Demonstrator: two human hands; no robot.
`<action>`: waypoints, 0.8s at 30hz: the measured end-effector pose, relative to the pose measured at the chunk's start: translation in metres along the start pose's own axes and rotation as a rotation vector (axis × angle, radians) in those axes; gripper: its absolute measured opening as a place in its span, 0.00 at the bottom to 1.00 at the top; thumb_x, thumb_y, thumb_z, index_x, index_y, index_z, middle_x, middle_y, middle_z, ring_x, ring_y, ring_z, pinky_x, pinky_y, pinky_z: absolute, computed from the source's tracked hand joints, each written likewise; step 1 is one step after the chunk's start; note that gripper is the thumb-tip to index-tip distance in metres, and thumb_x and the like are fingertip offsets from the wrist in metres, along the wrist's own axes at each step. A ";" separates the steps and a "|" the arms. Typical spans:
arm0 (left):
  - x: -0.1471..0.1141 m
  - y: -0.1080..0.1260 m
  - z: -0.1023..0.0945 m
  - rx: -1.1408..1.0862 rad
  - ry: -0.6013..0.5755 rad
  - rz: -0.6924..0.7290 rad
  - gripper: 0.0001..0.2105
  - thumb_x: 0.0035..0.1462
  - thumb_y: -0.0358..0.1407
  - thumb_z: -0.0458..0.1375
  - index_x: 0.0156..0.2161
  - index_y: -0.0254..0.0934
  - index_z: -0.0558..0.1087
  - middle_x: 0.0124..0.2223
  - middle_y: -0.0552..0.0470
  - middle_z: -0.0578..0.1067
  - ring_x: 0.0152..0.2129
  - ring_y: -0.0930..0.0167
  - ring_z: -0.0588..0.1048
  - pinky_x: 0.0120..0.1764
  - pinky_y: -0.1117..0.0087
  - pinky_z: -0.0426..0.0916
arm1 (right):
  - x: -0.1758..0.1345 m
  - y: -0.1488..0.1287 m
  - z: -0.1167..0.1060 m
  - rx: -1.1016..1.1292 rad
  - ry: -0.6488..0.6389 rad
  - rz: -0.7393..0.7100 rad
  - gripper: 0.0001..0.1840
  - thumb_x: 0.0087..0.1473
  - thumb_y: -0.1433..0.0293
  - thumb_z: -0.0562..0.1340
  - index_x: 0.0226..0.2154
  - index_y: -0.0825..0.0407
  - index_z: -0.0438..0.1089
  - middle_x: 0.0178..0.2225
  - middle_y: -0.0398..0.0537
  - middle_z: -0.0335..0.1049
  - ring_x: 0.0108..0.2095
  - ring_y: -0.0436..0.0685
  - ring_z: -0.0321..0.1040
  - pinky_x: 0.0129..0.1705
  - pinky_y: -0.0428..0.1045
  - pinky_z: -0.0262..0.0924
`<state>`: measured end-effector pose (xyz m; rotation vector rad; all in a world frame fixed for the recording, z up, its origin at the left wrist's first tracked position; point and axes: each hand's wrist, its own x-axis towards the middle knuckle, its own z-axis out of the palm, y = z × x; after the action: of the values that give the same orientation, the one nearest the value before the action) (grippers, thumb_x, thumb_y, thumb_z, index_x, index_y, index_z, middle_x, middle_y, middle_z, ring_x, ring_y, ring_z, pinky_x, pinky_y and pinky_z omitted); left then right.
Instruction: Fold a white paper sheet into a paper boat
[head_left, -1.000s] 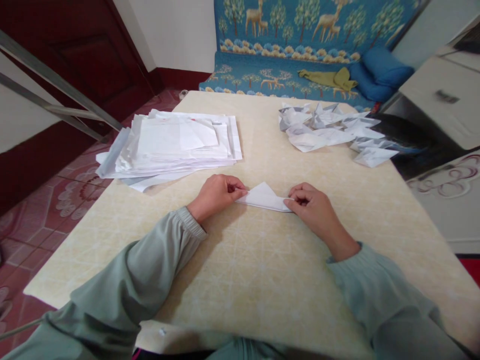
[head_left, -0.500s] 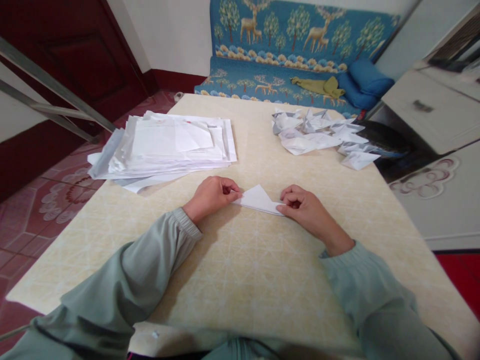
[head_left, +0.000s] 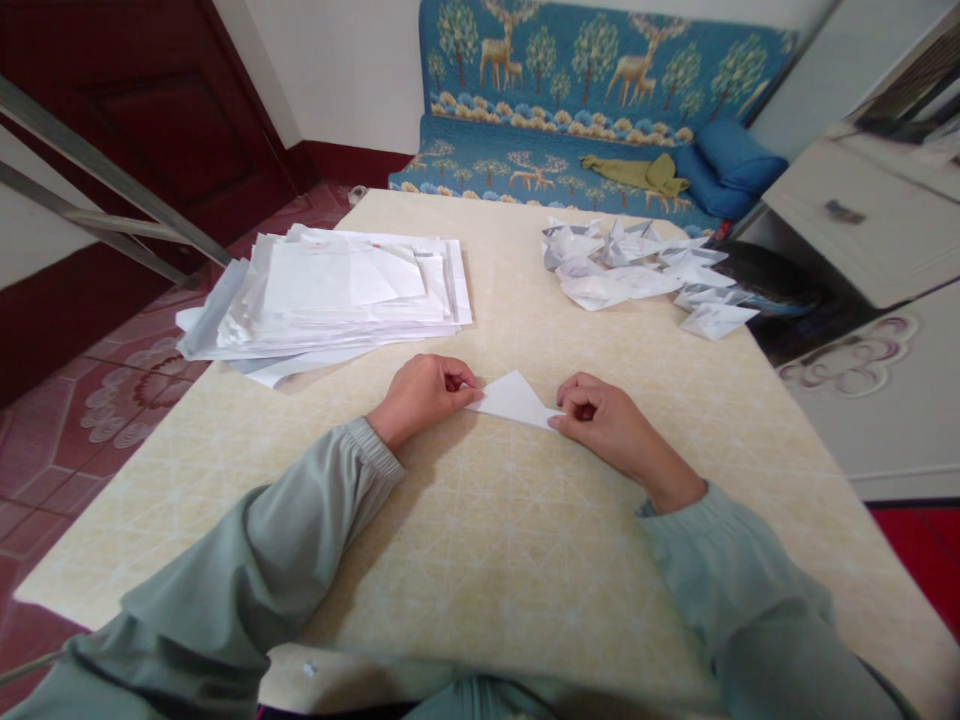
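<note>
A small folded white paper lies low over the table, with a triangular peak in its middle and a narrow strip along the near edge. My left hand pinches its left end between thumb and fingers. The right end is pinched by my right hand, thumb on the near side and fingers curled. Both tips of the paper are partly hidden by the fingers.
On the patterned cream table, a stack of white paper sheets lies far left. Several folded paper pieces are heaped far right. Beyond stand a blue deer-print sofa and a white cabinet.
My right hand has shifted slightly left along the folded paper. The left hand keeps its pinch in nearly the same place.
</note>
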<state>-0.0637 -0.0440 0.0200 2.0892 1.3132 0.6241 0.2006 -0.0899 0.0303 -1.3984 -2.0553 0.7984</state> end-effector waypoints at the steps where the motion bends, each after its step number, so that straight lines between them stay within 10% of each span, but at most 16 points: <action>1: 0.000 0.001 0.000 0.011 0.004 0.000 0.12 0.48 0.43 0.59 0.32 0.37 0.77 0.24 0.54 0.74 0.20 0.75 0.67 0.23 0.76 0.56 | 0.000 0.000 0.000 0.002 0.002 0.000 0.12 0.46 0.71 0.61 0.17 0.52 0.59 0.32 0.44 0.64 0.28 0.49 0.60 0.29 0.46 0.54; 24: 0.000 0.005 -0.007 0.179 0.024 -0.027 0.14 0.45 0.47 0.61 0.27 0.38 0.74 0.24 0.56 0.73 0.19 0.75 0.66 0.22 0.74 0.52 | -0.001 -0.001 0.003 0.033 0.013 0.031 0.13 0.44 0.72 0.62 0.16 0.52 0.58 0.32 0.45 0.66 0.28 0.49 0.62 0.30 0.46 0.57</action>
<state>-0.0652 -0.0437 0.0289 2.2080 1.4553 0.5384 0.1986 -0.0917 0.0291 -1.4169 -2.0061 0.8302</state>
